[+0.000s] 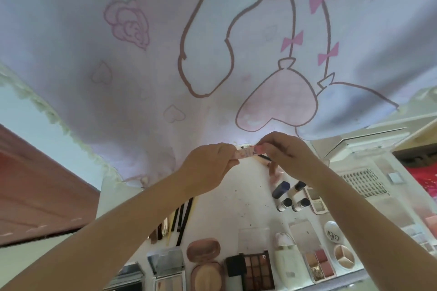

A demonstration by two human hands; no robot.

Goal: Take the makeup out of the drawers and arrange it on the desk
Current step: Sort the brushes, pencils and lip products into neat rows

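Observation:
Both hands are raised over the far part of the white desk (236,198). My left hand (210,168) and my right hand (290,156) each grip one end of a small pink patterned makeup tube (246,151), held level between them. Along the near edge of the desk lie open compacts (205,264), an eyeshadow palette (255,269), a blush palette (319,264) and mirrored cases (168,269). Dark pencils and brushes (182,220) lie under my left forearm. Small black-capped bottles (293,198) stand right of centre.
A pale curtain (165,66) printed with hearts, bows and a rose hangs behind the desk. A white round case (333,235) and a round divided pot (344,256) sit near my right forearm. A tray of false lashes (364,182) lies at the right.

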